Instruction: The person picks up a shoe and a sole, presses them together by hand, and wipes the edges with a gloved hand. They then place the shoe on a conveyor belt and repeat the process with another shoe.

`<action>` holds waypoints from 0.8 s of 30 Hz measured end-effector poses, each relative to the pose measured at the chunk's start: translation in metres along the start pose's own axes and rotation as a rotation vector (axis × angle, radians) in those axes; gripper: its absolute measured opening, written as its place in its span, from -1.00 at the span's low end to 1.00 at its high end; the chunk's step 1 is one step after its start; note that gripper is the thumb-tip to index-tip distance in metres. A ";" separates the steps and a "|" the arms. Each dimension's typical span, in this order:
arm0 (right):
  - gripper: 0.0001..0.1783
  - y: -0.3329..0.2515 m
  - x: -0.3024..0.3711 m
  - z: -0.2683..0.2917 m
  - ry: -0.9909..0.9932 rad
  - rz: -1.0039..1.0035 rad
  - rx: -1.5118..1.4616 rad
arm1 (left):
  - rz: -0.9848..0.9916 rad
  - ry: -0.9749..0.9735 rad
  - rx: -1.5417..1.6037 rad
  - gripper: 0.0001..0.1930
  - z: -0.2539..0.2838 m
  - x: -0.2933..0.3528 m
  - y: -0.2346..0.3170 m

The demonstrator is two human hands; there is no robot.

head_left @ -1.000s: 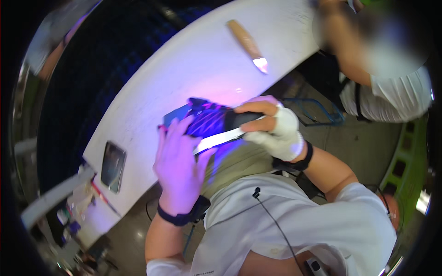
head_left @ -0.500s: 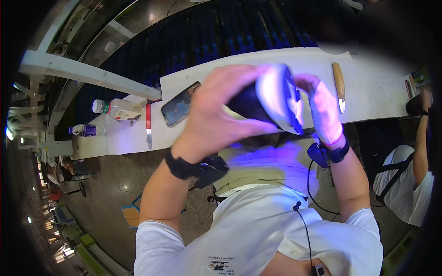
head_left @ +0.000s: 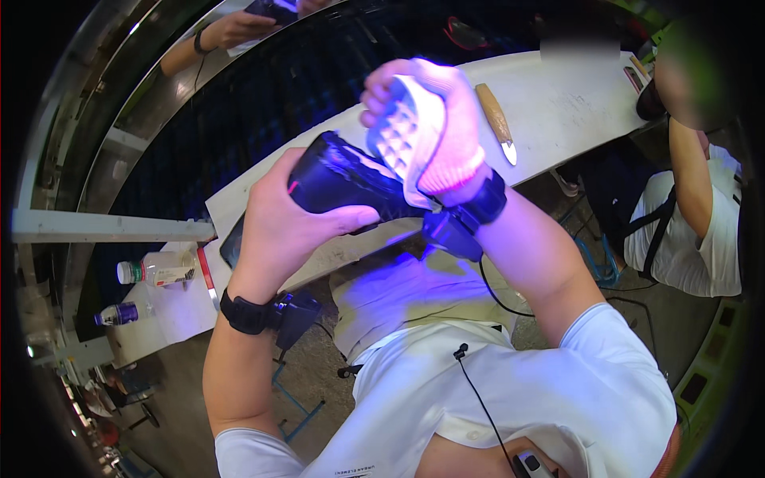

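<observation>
My bare left hand is wrapped round a black shoe upper, thumb along its near side. In my right hand, which wears a pale knit glove, is a light shoe sole with a waffle-grid inner face turned toward the upper. Sole and upper spread apart in a V and meet at the near end; whether they are joined there I cannot tell. Blue-violet light falls on the sole and glove. Right of that hand, a wooden-handled knife lies on the white-covered bench.
On the left stand a clear bottle, a purple-labelled bottle and a red-handled knife. A phone is mostly behind my left arm. Another person sits at right. A banded hand with a dark item appears at upper left.
Both hands have moved left in the picture as the view shifted. The sole, earlier held close to the black upper, is now tilted away from it in my right hand.
</observation>
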State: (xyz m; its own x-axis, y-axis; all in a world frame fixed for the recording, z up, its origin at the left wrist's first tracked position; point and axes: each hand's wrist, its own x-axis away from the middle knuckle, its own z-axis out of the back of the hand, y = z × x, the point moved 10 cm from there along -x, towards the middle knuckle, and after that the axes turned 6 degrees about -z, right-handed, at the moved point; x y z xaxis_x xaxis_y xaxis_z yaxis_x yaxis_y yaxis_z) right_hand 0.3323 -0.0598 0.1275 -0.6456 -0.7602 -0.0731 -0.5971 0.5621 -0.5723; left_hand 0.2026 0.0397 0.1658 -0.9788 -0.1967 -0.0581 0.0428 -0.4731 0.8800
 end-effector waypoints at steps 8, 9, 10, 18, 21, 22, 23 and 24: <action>-0.69 -0.018 -0.008 -0.052 -0.291 0.225 0.882 | 0.112 0.045 -0.071 -0.38 -0.006 -0.022 0.013; -0.69 -0.026 -0.007 -0.050 -0.291 0.255 0.932 | 0.067 0.053 -0.144 -0.36 -0.008 -0.030 0.021; -0.68 -0.033 -0.005 -0.048 -0.290 0.285 0.981 | 0.070 0.040 -0.150 -0.31 -0.013 -0.035 0.024; -0.54 -0.072 0.043 -0.025 -0.220 0.255 0.921 | -0.365 -0.055 -0.668 -0.16 -0.068 -0.036 0.097; -0.34 -0.074 0.071 -0.006 -0.080 0.078 0.801 | -0.562 -0.086 -0.773 -0.14 -0.094 -0.017 0.116; -0.34 -0.074 0.083 -0.007 -0.080 0.075 0.793 | -0.556 -0.091 -0.752 -0.14 -0.098 -0.010 0.116; -0.34 -0.074 0.095 -0.008 -0.094 0.078 0.789 | -0.535 -0.140 -0.775 -0.13 -0.106 -0.003 0.113; -0.34 -0.072 0.101 -0.006 -0.100 0.064 0.906 | -0.503 -0.201 -0.786 -0.12 -0.112 0.003 0.106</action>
State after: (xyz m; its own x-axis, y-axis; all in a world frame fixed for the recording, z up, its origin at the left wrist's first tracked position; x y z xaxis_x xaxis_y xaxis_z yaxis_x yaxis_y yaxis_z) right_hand 0.3075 -0.1748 0.1668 -0.5954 -0.7847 -0.1728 0.0677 0.1653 -0.9839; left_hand 0.2268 -0.1076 0.2057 -0.9322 0.3036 -0.1971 -0.3415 -0.9182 0.2008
